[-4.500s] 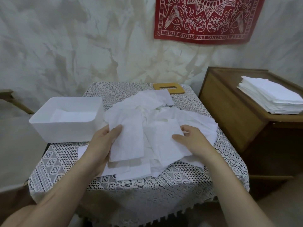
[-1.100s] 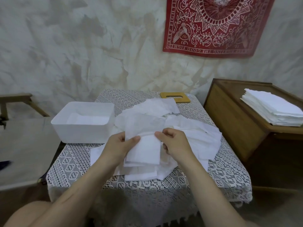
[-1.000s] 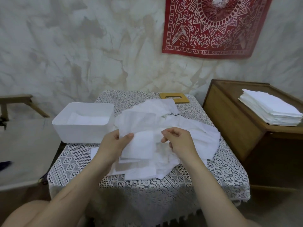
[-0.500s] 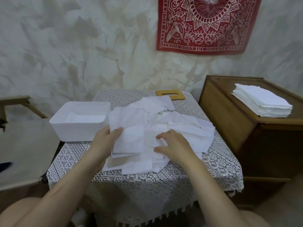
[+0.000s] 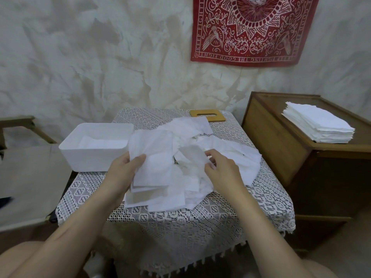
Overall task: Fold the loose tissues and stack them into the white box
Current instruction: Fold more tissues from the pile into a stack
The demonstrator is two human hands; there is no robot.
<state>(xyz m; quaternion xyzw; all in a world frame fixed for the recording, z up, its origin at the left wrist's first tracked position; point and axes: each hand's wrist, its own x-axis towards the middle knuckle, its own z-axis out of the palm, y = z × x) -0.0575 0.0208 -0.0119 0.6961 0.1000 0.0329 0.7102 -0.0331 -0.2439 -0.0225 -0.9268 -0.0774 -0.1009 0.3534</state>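
A heap of loose white tissues [image 5: 230, 155] covers the middle of the lace-covered table [image 5: 180, 215]. My left hand [image 5: 122, 173] grips the left edge of a folded tissue [image 5: 154, 163], thumb on top, just above the heap. My right hand [image 5: 220, 171] pinches a thin, blurred tissue [image 5: 190, 159] lifted off the heap beside it. The white box [image 5: 96, 151] stands at the table's left side, open, with folded tissues lying flat inside.
A wooden lid with a slot [image 5: 207, 115] lies at the table's far edge. To the right stands a wooden cabinet [image 5: 281, 147] with a neat stack of tissues [image 5: 319, 125] on top. A wooden chair frame [image 5: 20, 123] is at the left.
My right hand has gone from resting on the heap to lifting a tissue between its fingers. My left hand keeps its hold on the folded tissue and has barely moved.
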